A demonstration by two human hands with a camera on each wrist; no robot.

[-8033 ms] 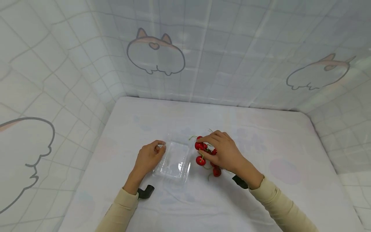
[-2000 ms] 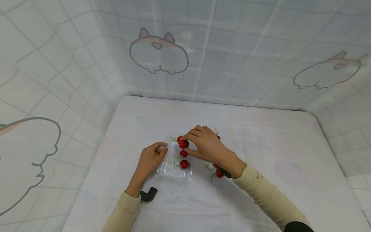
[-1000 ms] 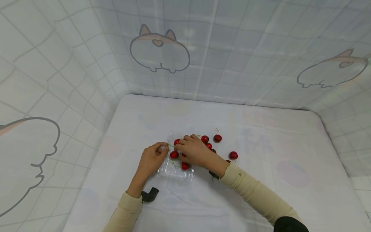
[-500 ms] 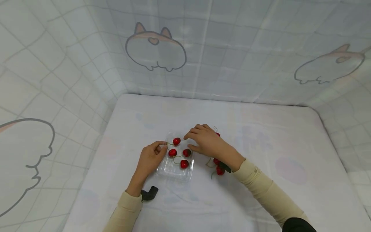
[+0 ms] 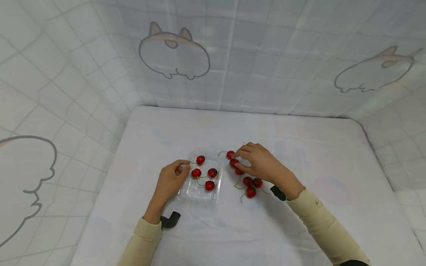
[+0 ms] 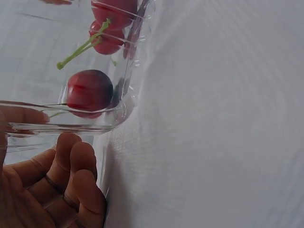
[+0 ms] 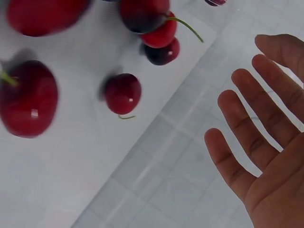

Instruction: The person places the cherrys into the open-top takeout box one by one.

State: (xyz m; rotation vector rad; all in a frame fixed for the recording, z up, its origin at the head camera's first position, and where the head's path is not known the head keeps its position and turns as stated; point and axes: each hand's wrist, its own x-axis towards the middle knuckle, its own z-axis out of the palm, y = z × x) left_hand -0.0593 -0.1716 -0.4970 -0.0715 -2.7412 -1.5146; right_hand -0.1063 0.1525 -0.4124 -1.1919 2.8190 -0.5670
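A clear plastic container (image 5: 196, 197) lies on the white-covered table, with several red cherries (image 5: 209, 185) with green stems inside it. My left hand (image 5: 170, 181) holds its left edge. In the left wrist view, one digit reaches over the container's rim (image 6: 71, 127) while the other fingers (image 6: 85, 190) lie curled outside it. To the right, my right hand (image 5: 261, 162) hovers over a group of loose cherries (image 5: 247, 181). Its fingers (image 7: 259, 142) look spread and slightly bent in the right wrist view, with nothing between them. The hand partly covers the farther cherries in the head view.
A black curved piece (image 5: 170, 220) sits by the left wrist, and a dark piece (image 5: 277, 193) by the right wrist. White tiled-pattern curtains (image 5: 266, 66) with cartoon animals surround the table (image 5: 332, 155) at the back and sides.
My right hand has moved right, from over the container to the loose cherries. Eight seconds ago the container was empty; now several cherries lie in it. My left hand stays at its edge.
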